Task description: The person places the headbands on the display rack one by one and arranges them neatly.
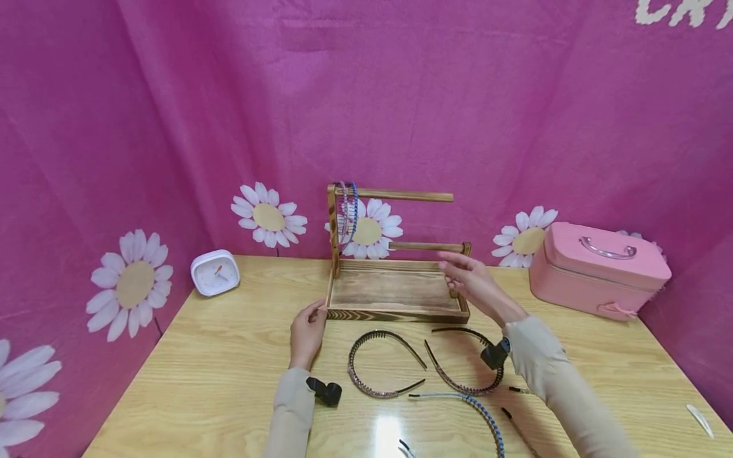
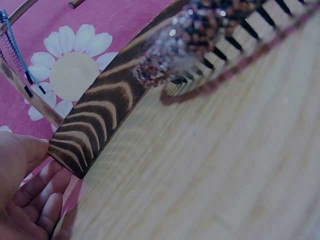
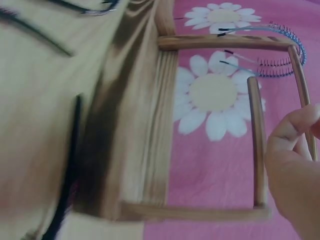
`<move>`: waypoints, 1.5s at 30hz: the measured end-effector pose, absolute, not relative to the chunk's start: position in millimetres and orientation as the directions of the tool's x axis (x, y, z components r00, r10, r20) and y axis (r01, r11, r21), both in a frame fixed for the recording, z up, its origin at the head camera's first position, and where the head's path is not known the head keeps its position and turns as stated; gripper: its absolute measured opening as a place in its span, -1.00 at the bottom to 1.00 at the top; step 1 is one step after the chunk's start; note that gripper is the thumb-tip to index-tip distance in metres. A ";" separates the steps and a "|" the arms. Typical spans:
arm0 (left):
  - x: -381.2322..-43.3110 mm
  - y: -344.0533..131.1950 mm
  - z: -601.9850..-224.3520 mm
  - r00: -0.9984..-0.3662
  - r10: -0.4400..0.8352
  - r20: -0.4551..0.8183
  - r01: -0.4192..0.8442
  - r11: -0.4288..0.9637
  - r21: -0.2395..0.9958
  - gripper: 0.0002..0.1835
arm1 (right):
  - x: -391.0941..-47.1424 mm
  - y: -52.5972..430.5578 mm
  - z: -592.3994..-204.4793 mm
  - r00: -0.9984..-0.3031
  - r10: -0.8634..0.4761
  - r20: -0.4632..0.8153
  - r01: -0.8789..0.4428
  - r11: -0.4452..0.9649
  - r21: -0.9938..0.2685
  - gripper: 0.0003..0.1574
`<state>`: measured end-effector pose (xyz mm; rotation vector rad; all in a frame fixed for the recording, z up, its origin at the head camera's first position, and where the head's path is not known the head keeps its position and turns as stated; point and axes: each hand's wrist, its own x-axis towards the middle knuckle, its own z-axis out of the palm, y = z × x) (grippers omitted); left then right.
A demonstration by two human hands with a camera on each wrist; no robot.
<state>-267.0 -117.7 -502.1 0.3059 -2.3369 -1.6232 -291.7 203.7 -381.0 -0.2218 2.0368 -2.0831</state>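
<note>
A wooden headband stand [image 1: 395,315] has a shallow tray base and two bars at different heights. A pink headband [image 1: 345,213] and a blue headband [image 1: 355,210] hang at the left end of its upper bar [image 1: 406,195]. My left hand [image 1: 307,334] holds the tray's front left corner, thumb and fingertips against the wood [image 2: 95,125]. Above the tray's right end is my right hand [image 1: 472,283], empty, fingers loosely extended near the lower bar [image 1: 426,246]. In the right wrist view, that hand [image 3: 295,155] overlaps part of the stand's frame.
In front of the stand lie two dark toothed headbands with glittery beads [image 1: 372,391] [image 1: 466,389]. A blue braided headband [image 1: 487,416] lies nearer, with other headband ends around it. A white clock [image 1: 216,273] stands left, a pink case [image 1: 598,270] right. A white clip [image 1: 700,420] lies far right.
</note>
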 end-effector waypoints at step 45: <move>-263.8 -115.8 -496.2 -0.933 -0.342 0.115 -0.007 0.335 0.942 -0.71 | -146.0 316.3 -464.6 -0.927 -0.372 -0.056 -0.126 0.445 -0.886 -0.56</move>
